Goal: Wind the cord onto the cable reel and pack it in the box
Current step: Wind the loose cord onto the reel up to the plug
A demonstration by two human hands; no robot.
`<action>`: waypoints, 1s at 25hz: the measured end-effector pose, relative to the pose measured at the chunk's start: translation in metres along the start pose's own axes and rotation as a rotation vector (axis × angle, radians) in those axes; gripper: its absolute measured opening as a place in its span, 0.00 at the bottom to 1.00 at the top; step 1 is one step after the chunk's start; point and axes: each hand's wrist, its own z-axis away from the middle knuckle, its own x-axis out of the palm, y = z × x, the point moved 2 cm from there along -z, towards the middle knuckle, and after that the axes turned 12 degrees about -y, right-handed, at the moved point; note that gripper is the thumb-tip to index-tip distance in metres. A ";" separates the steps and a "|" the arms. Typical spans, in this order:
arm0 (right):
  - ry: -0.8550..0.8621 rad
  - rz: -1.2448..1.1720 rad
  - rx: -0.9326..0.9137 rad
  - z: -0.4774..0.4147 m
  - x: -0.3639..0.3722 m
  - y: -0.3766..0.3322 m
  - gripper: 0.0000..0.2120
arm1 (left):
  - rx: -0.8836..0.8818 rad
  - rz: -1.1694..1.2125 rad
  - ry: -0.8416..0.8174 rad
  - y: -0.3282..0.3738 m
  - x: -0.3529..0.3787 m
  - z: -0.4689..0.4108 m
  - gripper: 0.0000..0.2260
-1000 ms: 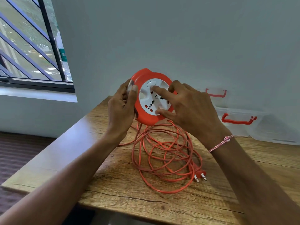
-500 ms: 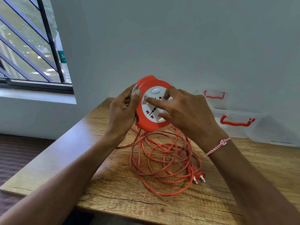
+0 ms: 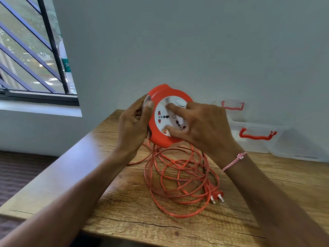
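Observation:
An orange cable reel [image 3: 160, 97] with a white socket face is held upright above the table. My left hand [image 3: 133, 125] grips its left edge, thumb on the orange rim. My right hand [image 3: 201, 127] lies over the white face, index finger and thumb pressing on it. The orange cord [image 3: 178, 179] hangs from the reel's underside into a loose tangle of loops on the wooden table [image 3: 124, 211]. Its two-pin plug [image 3: 216, 196] lies at the tangle's right edge. A clear plastic box [image 3: 258, 139] with red handles stands at the back right against the wall.
A clear lid or second container [image 3: 299, 148] lies beside the box at the far right. The table's left and front edges drop off to a dark floor [image 3: 21, 175]. A barred window [image 3: 32, 50] is at the upper left.
The white face has turned under my right fingers, so its sockets sit at a new angle. The loops on the table have shifted slightly. My left hand keeps its grip on the rim.

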 end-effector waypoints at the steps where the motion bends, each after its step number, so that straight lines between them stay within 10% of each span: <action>1: 0.030 -0.135 0.125 0.000 -0.001 -0.005 0.29 | 0.009 -0.010 0.012 0.000 0.002 0.001 0.10; 6: -0.038 -1.144 0.755 -0.004 0.008 -0.024 0.22 | 0.027 -0.126 0.064 -0.006 0.007 0.004 0.23; 11: -0.005 -0.245 0.211 0.000 -0.005 0.003 0.23 | -0.045 -0.041 0.092 -0.007 0.001 0.002 0.18; 16: -0.094 0.134 -0.097 0.006 0.003 -0.001 0.32 | -0.072 -0.029 0.063 -0.004 0.000 0.001 0.10; 21: 0.017 -0.029 0.095 0.003 0.005 -0.007 0.30 | -0.015 -0.083 0.044 -0.009 0.005 0.003 0.21; 25: 0.005 -0.827 0.573 0.000 0.011 -0.014 0.27 | 0.033 -0.165 0.068 -0.010 0.010 0.005 0.25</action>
